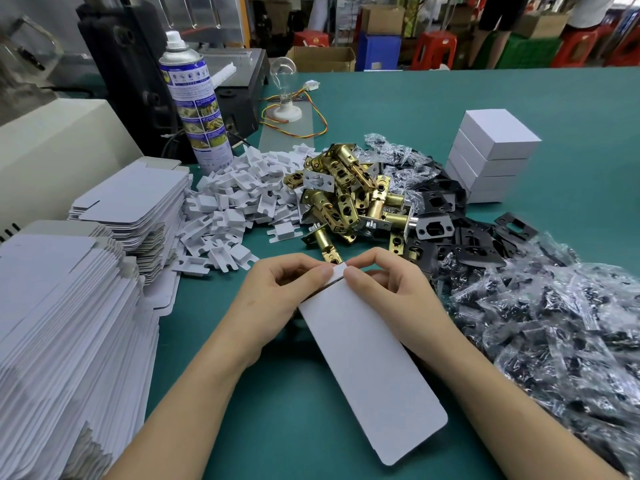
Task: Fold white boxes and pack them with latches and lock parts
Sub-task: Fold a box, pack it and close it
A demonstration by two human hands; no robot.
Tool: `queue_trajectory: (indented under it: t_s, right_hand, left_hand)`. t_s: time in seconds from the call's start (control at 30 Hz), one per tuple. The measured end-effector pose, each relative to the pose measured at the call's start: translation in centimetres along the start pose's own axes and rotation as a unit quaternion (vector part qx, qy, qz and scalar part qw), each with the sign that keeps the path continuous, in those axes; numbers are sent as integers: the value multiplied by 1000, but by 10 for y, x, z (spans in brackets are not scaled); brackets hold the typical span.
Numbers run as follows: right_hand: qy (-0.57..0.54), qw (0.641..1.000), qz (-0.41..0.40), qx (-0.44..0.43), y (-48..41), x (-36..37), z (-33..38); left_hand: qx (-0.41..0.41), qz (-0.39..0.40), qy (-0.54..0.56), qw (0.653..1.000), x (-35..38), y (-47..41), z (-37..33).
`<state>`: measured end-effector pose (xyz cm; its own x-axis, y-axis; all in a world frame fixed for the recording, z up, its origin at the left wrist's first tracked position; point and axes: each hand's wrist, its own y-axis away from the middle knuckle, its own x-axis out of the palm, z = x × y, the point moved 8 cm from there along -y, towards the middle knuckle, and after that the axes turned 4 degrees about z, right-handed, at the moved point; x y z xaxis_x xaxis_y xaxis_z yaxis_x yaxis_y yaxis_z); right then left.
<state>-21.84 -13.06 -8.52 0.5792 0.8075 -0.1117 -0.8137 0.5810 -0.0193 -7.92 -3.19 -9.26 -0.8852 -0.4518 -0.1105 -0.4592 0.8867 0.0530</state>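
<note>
Pinching the far end of the flat white box blank (367,355) at its top flap, left hand (277,292) and right hand (391,289) hold it by the green table's (277,427) near edge, just short of the brass latches (346,199) — an uneven pull could crease it off the score or tear the flap.

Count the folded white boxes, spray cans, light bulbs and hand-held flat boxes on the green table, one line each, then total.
Folded white boxes: 4
Spray can: 1
Light bulb: 1
Held flat box: 1
Total: 7

Bright even light, soft shadows, wide-angle bending at edges
</note>
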Motion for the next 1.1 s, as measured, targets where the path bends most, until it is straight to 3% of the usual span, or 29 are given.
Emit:
queue_trajectory:
  t_s: [0.33, 0.53, 0.7, 0.83, 1.1]
  right_hand:
    - [-41, 998, 23, 31, -2, 2, -5]
    - [-32, 999, -2, 16, -4, -2, -4]
    - [-12, 1000, -18, 9, -3, -6, -5]
    - [7, 999, -32, 12, -2, -10, -8]
    - [22, 999, -33, 17, -4, -11, -11]
  left_hand:
    - [26, 13, -35, 999, -2, 1, -4]
    - [39, 2, -89, 995, -1, 2, -4]
    - [26, 11, -73, 997, 3, 2, -2]
    - [51, 5, -145, 988, 7, 5, -6]
    - [77, -17, -187, 979, 10, 8, -10]
